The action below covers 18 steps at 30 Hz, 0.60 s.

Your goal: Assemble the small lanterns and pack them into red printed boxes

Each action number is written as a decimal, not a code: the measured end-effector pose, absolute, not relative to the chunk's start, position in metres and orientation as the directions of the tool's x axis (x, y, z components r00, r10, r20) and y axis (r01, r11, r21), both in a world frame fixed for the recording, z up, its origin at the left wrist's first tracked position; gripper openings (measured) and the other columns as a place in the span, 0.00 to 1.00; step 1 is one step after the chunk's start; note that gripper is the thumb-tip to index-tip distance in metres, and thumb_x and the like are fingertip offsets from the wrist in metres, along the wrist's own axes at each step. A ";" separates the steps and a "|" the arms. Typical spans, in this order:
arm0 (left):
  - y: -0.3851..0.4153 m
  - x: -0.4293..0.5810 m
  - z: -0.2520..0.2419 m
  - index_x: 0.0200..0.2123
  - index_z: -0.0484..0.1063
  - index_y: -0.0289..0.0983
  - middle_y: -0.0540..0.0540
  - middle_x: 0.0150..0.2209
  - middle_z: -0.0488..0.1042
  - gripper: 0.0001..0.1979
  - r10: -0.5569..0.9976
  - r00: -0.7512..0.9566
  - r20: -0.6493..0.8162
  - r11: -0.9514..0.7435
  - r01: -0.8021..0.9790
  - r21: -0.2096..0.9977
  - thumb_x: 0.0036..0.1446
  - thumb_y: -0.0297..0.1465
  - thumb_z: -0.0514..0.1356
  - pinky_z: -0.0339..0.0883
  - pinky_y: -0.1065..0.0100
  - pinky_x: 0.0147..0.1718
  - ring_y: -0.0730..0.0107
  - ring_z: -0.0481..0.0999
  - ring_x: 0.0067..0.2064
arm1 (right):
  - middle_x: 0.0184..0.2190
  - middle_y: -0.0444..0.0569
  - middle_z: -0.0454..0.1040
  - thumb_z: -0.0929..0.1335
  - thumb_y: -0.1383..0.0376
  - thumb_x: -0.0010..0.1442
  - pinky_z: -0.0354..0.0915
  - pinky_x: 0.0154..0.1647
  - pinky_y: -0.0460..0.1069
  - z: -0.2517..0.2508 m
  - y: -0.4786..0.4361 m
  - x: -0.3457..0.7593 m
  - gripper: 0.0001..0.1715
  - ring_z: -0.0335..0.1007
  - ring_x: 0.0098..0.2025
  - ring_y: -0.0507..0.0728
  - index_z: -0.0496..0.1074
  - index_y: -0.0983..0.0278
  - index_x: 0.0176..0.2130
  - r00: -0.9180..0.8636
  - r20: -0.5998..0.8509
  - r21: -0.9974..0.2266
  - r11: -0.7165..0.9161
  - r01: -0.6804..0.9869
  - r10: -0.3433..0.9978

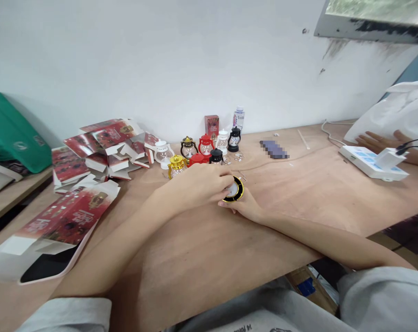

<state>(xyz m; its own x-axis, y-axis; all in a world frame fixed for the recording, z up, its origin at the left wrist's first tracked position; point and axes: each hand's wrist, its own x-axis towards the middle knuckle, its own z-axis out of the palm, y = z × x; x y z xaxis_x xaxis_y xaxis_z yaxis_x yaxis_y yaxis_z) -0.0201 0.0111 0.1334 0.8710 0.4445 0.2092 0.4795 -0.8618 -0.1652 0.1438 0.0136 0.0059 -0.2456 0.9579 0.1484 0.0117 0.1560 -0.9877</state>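
Observation:
Both my hands meet over a small round black-and-gold lantern part [235,190] with a white centre, near the middle of the wooden table [202,249]. My left hand [202,184] is curled on top of it, fingertips pressed on the white centre. My right hand [245,206] cups it from below and the right, fingers closed under it. Just behind my hands stand several miniature lanterns: gold [176,166], red [206,144], black [233,138] and white [223,139].
Flat red-and-white cartons [101,150] are heaped at the left, another [62,221] lies nearer. A small red box [211,125] and a bottle [239,117] stand by the wall. A phone [274,150] lies behind. Another person's hand [377,140] rests by a white power strip [371,161].

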 end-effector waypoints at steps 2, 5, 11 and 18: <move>0.011 -0.020 0.133 0.33 0.73 0.35 0.43 0.38 0.76 0.08 0.460 0.867 0.194 -0.848 0.493 -0.195 0.60 0.30 0.54 0.70 0.68 0.38 0.67 0.77 0.39 | 0.31 0.44 0.75 0.76 0.60 0.42 0.66 0.31 0.49 0.004 0.014 0.146 0.20 0.67 0.29 0.52 0.70 0.63 0.35 -0.266 0.162 -0.983 0.179 0.039 0.950; 0.009 -0.020 0.135 0.34 0.73 0.34 0.43 0.37 0.76 0.09 0.487 0.861 0.145 -0.835 0.508 -0.210 0.59 0.31 0.55 0.69 0.68 0.34 0.66 0.77 0.36 | 0.35 0.46 0.76 0.76 0.57 0.43 0.66 0.42 0.54 0.000 0.015 0.149 0.21 0.70 0.38 0.57 0.73 0.64 0.37 -0.301 0.125 -0.974 0.175 0.143 0.945; 0.005 -0.022 0.144 0.32 0.74 0.34 0.45 0.34 0.77 0.08 0.508 0.855 0.105 -0.838 0.519 -0.170 0.57 0.32 0.57 0.63 0.70 0.28 0.68 0.74 0.30 | 0.39 0.46 0.75 0.76 0.60 0.43 0.65 0.47 0.55 0.004 0.012 0.149 0.24 0.70 0.42 0.58 0.71 0.63 0.40 -0.372 0.133 -0.977 0.184 0.104 0.919; 0.002 -0.023 0.143 0.30 0.74 0.34 0.45 0.31 0.77 0.08 0.542 0.834 0.106 -0.822 0.552 -0.141 0.56 0.32 0.58 0.60 0.70 0.26 0.67 0.74 0.28 | 0.38 0.45 0.76 0.76 0.64 0.41 0.66 0.46 0.54 0.004 0.012 0.149 0.22 0.70 0.41 0.57 0.72 0.62 0.38 -0.411 0.128 -0.979 0.183 0.095 0.903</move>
<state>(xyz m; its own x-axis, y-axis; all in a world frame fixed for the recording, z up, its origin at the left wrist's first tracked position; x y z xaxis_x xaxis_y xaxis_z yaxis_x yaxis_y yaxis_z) -0.0229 0.0022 0.1434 0.8336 0.5420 0.1063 0.5522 -0.8218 -0.1405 0.1490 0.0121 0.0040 -0.4107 0.9027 0.1284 0.0952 0.1825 -0.9786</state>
